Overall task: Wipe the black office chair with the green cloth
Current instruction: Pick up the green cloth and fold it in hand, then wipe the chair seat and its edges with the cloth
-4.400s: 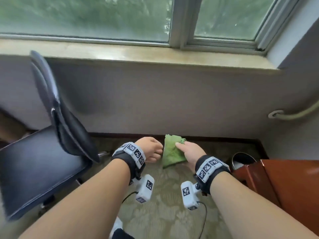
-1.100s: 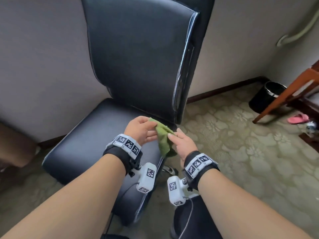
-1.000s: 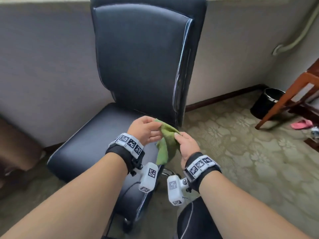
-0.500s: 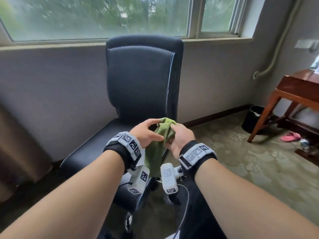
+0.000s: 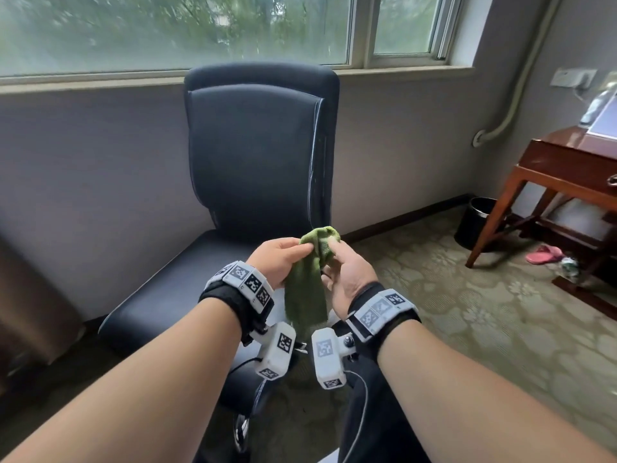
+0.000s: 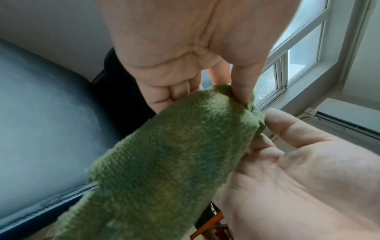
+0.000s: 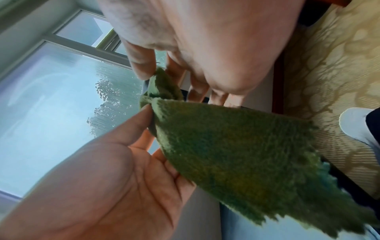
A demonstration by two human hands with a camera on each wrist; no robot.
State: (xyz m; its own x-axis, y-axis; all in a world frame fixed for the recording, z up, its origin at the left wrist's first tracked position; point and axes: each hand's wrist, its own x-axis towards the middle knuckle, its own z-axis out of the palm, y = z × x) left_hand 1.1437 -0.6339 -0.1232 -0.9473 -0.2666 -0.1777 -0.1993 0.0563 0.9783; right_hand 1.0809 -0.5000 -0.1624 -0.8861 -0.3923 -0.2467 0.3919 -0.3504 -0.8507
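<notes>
The black office chair stands under the window, its backrest (image 5: 257, 145) upright and its seat (image 5: 187, 289) facing me. In front of the seat I hold the green cloth (image 5: 307, 285) by its top, and the rest hangs down between my wrists. My left hand (image 5: 300, 250) pinches the top fold with the thumb in front. My right hand (image 5: 329, 248) pinches the same top from the right. In the left wrist view the left hand (image 6: 236, 94) nips the cloth (image 6: 174, 154) beside the seat (image 6: 41, 129). The right wrist view shows my right hand (image 7: 156, 73) on the cloth's tip (image 7: 236, 146).
A wooden desk (image 5: 567, 175) stands at the right, with a black bin (image 5: 475, 222) by its leg and a pink slipper (image 5: 544, 253) under it. Patterned carpet (image 5: 467, 312) covers the floor. The wall and window sill (image 5: 400, 70) are right behind the chair.
The view has lifted from the floor by the wall to the whole chair. My hands have drawn together on the cloth's top, and it now hangs long and narrow.
</notes>
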